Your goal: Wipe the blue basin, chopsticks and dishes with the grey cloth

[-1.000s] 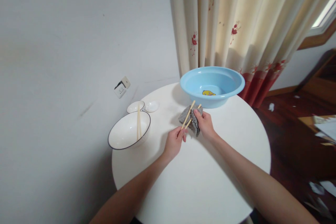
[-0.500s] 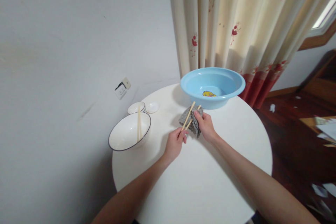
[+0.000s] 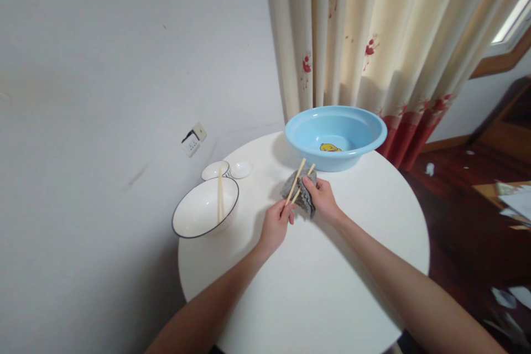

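Now the right hand (image 3: 324,199) and cloth (image 3: 306,199) sit slightly farther left.

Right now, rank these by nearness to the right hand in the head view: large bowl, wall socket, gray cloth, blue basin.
From the right hand:
1. Gray cloth: in its grip.
2. Blue basin: just beyond the hand, toward the curtain.
3. Large bowl: off to the left.
4. Wall socket: left, beyond the bowl.
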A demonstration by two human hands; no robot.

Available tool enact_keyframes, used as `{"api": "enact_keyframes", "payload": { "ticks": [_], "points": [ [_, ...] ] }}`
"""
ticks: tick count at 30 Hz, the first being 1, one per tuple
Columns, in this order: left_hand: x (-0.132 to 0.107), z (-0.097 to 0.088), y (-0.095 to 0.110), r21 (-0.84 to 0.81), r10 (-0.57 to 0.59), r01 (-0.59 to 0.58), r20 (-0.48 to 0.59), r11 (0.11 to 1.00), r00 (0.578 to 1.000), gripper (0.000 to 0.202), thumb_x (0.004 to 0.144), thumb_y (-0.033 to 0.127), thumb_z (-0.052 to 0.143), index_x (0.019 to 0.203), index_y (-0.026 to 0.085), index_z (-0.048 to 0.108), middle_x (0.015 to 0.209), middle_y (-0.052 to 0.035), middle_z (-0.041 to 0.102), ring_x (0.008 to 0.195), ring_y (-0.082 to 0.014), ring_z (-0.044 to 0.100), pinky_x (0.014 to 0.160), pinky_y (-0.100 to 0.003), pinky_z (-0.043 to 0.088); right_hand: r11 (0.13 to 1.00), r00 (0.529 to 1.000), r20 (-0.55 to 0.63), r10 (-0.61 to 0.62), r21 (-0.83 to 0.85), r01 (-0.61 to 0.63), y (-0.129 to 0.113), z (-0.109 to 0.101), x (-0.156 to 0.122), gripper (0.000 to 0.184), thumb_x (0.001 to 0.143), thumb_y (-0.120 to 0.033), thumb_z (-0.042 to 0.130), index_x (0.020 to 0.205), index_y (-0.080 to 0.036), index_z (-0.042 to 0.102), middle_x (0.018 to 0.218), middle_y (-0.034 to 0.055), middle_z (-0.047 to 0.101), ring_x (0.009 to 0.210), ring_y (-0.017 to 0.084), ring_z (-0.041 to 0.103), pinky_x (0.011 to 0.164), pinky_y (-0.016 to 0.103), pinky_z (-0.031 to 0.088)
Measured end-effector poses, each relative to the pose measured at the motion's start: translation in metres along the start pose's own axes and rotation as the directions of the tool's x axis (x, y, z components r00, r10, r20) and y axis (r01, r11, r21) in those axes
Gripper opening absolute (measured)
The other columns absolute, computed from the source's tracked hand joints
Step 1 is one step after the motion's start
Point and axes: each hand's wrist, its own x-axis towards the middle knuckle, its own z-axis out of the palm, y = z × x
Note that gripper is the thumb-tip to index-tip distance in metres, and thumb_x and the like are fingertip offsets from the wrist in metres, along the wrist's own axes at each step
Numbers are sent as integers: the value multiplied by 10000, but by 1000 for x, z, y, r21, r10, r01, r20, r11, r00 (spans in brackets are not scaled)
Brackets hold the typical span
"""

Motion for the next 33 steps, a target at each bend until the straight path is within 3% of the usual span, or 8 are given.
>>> {"api": "enact_keyframes", "payload": {
  "ticks": [6, 10, 13, 16, 19, 22, 28, 33],
  "points": [
    [-1, 0, -1, 23, 27, -28, 35, 999, 999, 274, 920, 364, 498, 809, 158, 641, 588, 26, 558, 565, -119, 457, 578, -232, 328, 993, 972, -225, -65, 82, 85, -4, -16, 15, 556, 764, -677, 626, 872, -136, 693, 790, 50, 703, 728, 195, 602, 671, 286, 472],
    [-2, 0, -1, 19, 21, -21, 32, 1000, 999, 281, 914, 368, 511, 757, 161, 619, 590, 23, 553, 564, -117, 448, 577, -234, 323, 988, 965, -253, -70, 116, 102, -4, -16, 15, 580, 777, -685, 610, 916, -128, 694, 831, 62, 711, 745, 195, 610, 688, 292, 479],
    [-1, 0, -1, 7, 26, -26, 16, 1000, 1000, 248, 915, 346, 506, 779, 165, 608, 598, 24, 552, 565, -119, 453, 576, -234, 324, 995, 981, -184, -68, 60, 80, -2, -9, 10, 559, 782, -682, 610, 838, -131, 686, 762, 48, 688, 690, 176, 581, 636, 273, 455],
    [0, -1, 1, 9, 33, -33, -4, 999, 999, 236, 921, 335, 495, 789, 169, 597, 622, 20, 556, 578, -123, 467, 585, -234, 337, 999, 998, -36, -47, 2, 47, 1, 0, 0, 544, 765, -679, 634, 761, -136, 671, 682, 34, 653, 615, 153, 540, 584, 263, 433],
    [1, -2, 6, 10, 40, -40, -30, 999, 999, 284, 927, 357, 492, 715, 177, 553, 612, 21, 532, 579, -124, 467, 589, -236, 340, 999, 993, 119, -16, -30, 20, 4, 9, -9, 524, 774, -667, 634, 714, -147, 650, 640, 31, 633, 559, 140, 515, 542, 259, 416],
    [2, -2, 9, 3, 46, -45, -48, 999, 998, 320, 928, 373, 501, 672, 181, 516, 607, 21, 517, 577, -122, 459, 583, -237, 336, 998, 986, 168, -12, -54, 22, 6, 12, -12, 513, 802, -653, 613, 703, -150, 637, 642, 34, 635, 550, 137, 508, 530, 255, 408],
    [0, -2, 4, 27, 11, -10, -21, 1000, 1000, 260, 924, 358, 506, 736, 181, 540, 609, 28, 544, 547, -115, 445, 561, -236, 316, 995, 997, -44, -59, -86, 55, 3, 2, -1, 546, 802, -673, 573, 709, -139, 637, 644, 21, 611, 601, 146, 494, 560, 255, 396],
    [-1, 0, -5, 59, 29, -31, 23, 998, 999, 285, 930, 354, 508, 706, 180, 532, 616, 29, 534, 590, -117, 455, 587, -237, 319, 997, 961, -266, -81, -6, 82, -3, -11, 11, 587, 774, -710, 572, 760, -130, 661, 689, 28, 644, 671, 163, 528, 610, 260, 425]
  ]
}}
